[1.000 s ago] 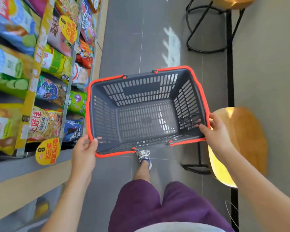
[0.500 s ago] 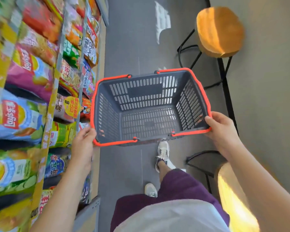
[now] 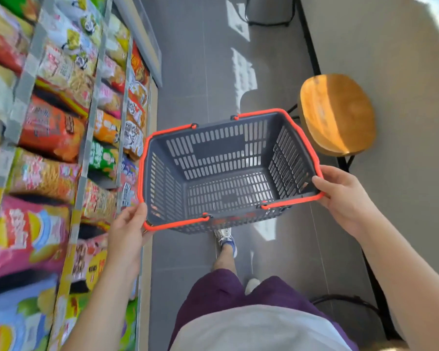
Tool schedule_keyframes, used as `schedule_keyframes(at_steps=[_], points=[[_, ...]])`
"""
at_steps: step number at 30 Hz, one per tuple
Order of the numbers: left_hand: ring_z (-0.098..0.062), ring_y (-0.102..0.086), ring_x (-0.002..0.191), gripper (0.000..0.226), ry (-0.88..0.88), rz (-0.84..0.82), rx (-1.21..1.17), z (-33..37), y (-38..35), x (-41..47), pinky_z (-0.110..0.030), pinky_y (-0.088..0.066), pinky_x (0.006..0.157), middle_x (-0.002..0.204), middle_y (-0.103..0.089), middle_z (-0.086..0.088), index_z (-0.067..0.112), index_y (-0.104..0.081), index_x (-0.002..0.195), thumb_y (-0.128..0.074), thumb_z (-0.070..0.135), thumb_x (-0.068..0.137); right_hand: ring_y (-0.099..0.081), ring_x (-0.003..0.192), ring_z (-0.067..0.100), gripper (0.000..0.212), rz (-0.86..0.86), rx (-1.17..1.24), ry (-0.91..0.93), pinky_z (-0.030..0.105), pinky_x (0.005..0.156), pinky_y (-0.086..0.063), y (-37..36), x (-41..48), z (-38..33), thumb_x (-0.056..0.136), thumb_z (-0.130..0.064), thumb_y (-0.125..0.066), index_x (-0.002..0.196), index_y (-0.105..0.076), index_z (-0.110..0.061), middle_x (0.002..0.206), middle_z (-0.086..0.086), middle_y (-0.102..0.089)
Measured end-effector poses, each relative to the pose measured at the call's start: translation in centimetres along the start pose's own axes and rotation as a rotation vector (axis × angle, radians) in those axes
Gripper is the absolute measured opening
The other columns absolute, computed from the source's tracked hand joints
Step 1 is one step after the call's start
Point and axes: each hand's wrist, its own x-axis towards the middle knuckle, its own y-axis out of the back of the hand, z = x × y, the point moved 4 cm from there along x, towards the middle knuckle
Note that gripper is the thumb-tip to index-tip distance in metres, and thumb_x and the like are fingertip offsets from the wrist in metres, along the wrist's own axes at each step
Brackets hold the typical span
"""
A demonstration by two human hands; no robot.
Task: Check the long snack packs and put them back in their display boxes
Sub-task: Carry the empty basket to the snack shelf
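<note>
I carry a grey shopping basket (image 3: 162, 178) with an orange rim in front of me over the aisle floor. Nothing lies inside it. My left hand (image 3: 127, 229) grips its near left corner, and my right hand (image 3: 345, 196) grips its near right corner, thumb over the rim. No long snack packs or display boxes can be made out; the shelves on my left hold bags of chips and snacks (image 3: 51, 133).
Snack shelves (image 3: 86, 138) run along the left side of the aisle. A round wooden stool (image 3: 337, 112) on black legs stands right of the basket beside a beige counter wall (image 3: 403, 72). Grey tiled floor (image 3: 188, 72) stretches ahead. My legs and shoes show below.
I have walked forward along the aisle with the basket; different snack bags pass on the left and the wooden stool has come nearer on the right. Both hands keep their grip.
</note>
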Motion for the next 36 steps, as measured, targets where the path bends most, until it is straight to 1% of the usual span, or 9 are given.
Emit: schedule_keyframes(at_steps=[3,5,7,10,12,17,22,26,36], points=[[-0.003,-0.066,0.072,0.02,0.015,-0.001,0.019,3.1,-1.9,5.8,-0.03,-0.051,0.068,0.076,-0.07,0.011,0.027,-0.063,0.083,-0.053,0.032,0.099,-0.072,0.078,0.01,0.025,0.043,-0.043,-0.006,0.023,0.065,-0.055,-2.0,4.9,-3.4,0.096,0.002,-0.05,0.099,-0.066,-0.018,0.096,0.002,-0.073],[-0.012,-0.065,0.081,0.019,0.025,0.008,0.055,5.6,-3.0,9.3,-0.033,-0.052,0.069,0.087,-0.07,0.002,0.026,-0.063,0.085,-0.052,0.034,0.099,-0.071,0.078,0.011,0.024,0.056,-0.069,0.001,0.027,0.068,-0.054,-3.5,8.1,-6.1,0.095,0.003,-0.051,0.1,-0.065,-0.016,0.092,-0.001,-0.073],[-0.02,-0.065,0.091,0.017,0.001,0.003,0.101,8.2,-4.2,12.9,-0.042,-0.055,0.077,0.101,-0.07,-0.003,0.026,-0.062,0.092,-0.051,0.038,0.098,-0.071,0.077,0.012,0.022,0.07,-0.088,0.018,0.028,0.068,-0.054,-4.6,11.2,-8.7,0.095,0.003,-0.053,0.103,-0.064,-0.014,0.09,-0.002,-0.074],[-0.024,-0.06,0.114,0.028,-0.037,-0.014,0.194,11.9,-6.1,17.5,-0.054,-0.046,0.1,0.124,-0.063,0.001,0.027,-0.056,0.123,-0.051,0.04,0.099,-0.071,0.075,0.008,0.021,0.088,-0.105,0.032,0.024,0.064,-0.055,-5.9,15.4,-12.0,0.095,0.0,-0.054,0.099,-0.065,-0.018,0.086,-0.006,-0.075],[-0.027,-0.059,0.116,0.033,-0.032,-0.037,0.199,14.0,-7.5,20.4,-0.056,-0.044,0.102,0.127,-0.062,-0.001,0.025,-0.054,0.128,-0.052,0.039,0.099,-0.07,0.072,0.006,0.02,0.09,-0.087,0.04,0.021,0.062,-0.055,-6.7,18.4,-14.2,0.096,0.0,-0.054,0.097,-0.064,-0.017,0.08,-0.009,-0.075],[-0.027,-0.062,0.094,0.008,0.037,-0.049,0.128,18.0,-11.8,27.4,-0.047,-0.051,0.083,0.105,-0.066,-0.007,0.034,-0.065,0.097,-0.057,0.034,0.097,-0.069,0.09,0.025,0.017,0.08,-0.059,0.038,0.038,0.082,-0.054,-8.5,27.0,-19.6,0.097,0.001,-0.052,0.101,-0.064,-0.011,0.099,0.01,-0.072],[-0.018,-0.067,0.081,0.02,0.094,0.021,-0.025,22.5,-17.3,33.8,-0.035,-0.057,0.06,0.087,-0.074,0.006,0.035,-0.071,0.084,-0.06,0.023,0.096,-0.067,0.092,0.027,0.018,0.019,-0.094,0.073,0.039,0.083,-0.055,-10.4,38.2,-26.8,0.099,-0.003,-0.05,0.103,-0.064,-0.012,0.104,0.011,-0.071],[-0.018,-0.069,0.085,0.013,0.158,0.078,-0.143,26.3,-20.3,38.2,-0.029,-0.054,0.049,0.102,-0.074,0.0,0.026,-0.066,0.105,-0.06,0.019,0.096,-0.063,0.094,0.03,0.018,-0.038,-0.166,0.09,0.049,0.093,-0.05,-13.4,47.1,-33.2,0.096,-0.002,-0.05,0.102,-0.065,-0.01,0.107,0.019,-0.069],[-0.024,-0.067,0.093,0.024,0.295,0.326,-0.326,29.3,-26.2,50.3,-0.033,-0.055,0.063,0.116,-0.07,-0.008,0.015,-0.061,0.118,-0.052,0.007,0.098,-0.05,0.063,0.017,0.017,-0.128,-0.498,0.097,0.028,0.058,-0.039,-24.8,68.5,-42.2,0.09,-0.02,-0.061,0.073,-0.062,-0.016,0.07,0.001,-0.059]])
